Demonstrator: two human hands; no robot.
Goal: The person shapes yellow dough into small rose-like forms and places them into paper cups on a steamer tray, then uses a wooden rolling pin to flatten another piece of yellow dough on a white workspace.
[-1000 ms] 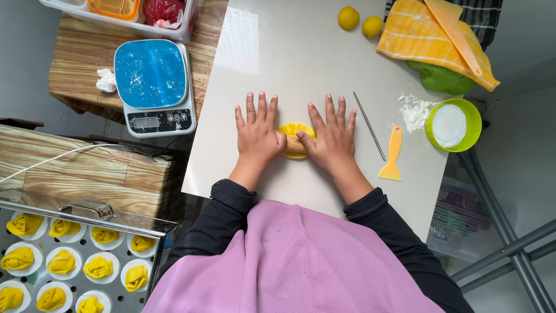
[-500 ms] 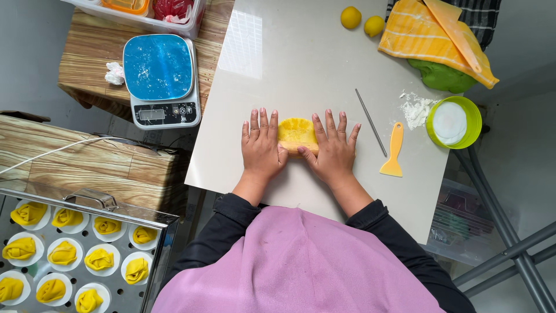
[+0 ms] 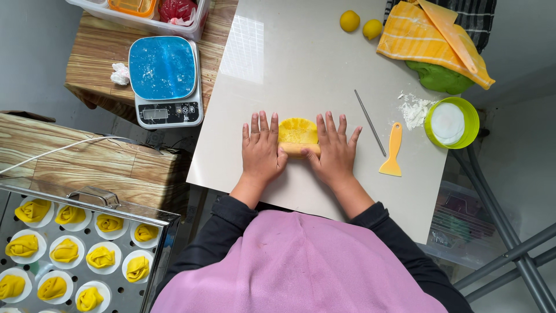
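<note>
- Left hand (image 3: 262,152) and right hand (image 3: 335,153) are lying flat, fingers spread, grip released, pressing a small rolling pin (image 3: 300,149) between them.
- Yellow dough disc (image 3: 297,130) is sitting mid-desk (image 3: 278,64), being flattened under the pin.
- Scraper (image 3: 392,149) is resting right, within reach.

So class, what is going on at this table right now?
A person presses both palms down on a small rolling pin, the left hand and right hand flat at its ends, over a piece of yellow dough on the white board. Two dough balls, a scraper, a thin stick and a green bowl lie nearby. A scale sits to the left, and a tray of shaped yellow pieces below it.
</note>
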